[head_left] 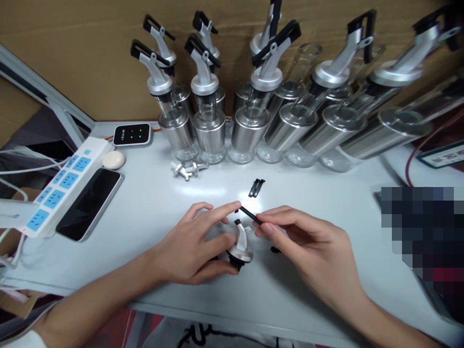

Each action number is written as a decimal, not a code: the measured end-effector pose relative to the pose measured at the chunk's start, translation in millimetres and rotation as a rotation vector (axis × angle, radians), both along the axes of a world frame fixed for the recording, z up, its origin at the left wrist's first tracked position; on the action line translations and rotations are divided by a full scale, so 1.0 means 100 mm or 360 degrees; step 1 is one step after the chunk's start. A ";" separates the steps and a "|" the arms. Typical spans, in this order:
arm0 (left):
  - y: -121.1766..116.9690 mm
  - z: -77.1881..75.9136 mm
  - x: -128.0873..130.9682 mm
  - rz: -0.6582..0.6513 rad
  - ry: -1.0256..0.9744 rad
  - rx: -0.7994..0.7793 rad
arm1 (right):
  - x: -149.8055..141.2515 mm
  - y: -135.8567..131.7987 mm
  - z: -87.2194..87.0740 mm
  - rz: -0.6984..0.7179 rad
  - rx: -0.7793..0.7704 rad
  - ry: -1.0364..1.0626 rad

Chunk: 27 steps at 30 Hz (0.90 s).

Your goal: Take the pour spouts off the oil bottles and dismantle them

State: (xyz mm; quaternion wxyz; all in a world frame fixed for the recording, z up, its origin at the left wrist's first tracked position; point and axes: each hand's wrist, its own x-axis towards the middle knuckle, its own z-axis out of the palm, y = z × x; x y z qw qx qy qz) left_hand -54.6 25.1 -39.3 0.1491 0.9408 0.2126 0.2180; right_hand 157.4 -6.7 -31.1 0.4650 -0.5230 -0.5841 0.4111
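Observation:
My left hand (pixel 203 246) steadies a silver pourer spout (pixel 241 250) with a black stopper base between thumb and lower fingers, just above the white table. Its index finger reaches out to the far end of a slim black lever (pixel 250 213). The near end of that lever is pinched between thumb and fingers of my right hand (pixel 304 241). A black tip caps the spout, close below the lever. Beyond the hands lie black levers (pixel 256 187) side by side. A small black piece (pixel 275 250) shows partly beneath my right hand.
Several steel-and-glass bottles (pixel 213 133) with pourers stand along the back. Loose silver spout parts (pixel 188 169) lie before them. At the left are a phone (pixel 90 205), a power strip (pixel 60 186), a round white case (pixel 113 159) and a Wi-Fi device (pixel 132 134). A blurred dark area covers the right.

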 end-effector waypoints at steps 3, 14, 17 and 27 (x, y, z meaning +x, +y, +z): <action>0.00 -0.01 0.00 0.0038 -0.0027 -0.0001 | 0.00 -0.01 0.00 0.0085 0.0044 0.0026; -0.02 -0.02 -0.02 0.0107 0.0018 0.0001 | -0.01 -0.02 0.01 0.0157 -0.0030 0.0022; -0.02 -0.02 -0.02 0.0111 0.0024 0.0012 | -0.01 -0.02 0.00 0.0165 -0.0048 0.0031; -0.02 -0.04 -0.02 0.0144 0.0000 -0.0038 | -0.02 0.00 -0.01 0.0259 -0.0075 -0.0017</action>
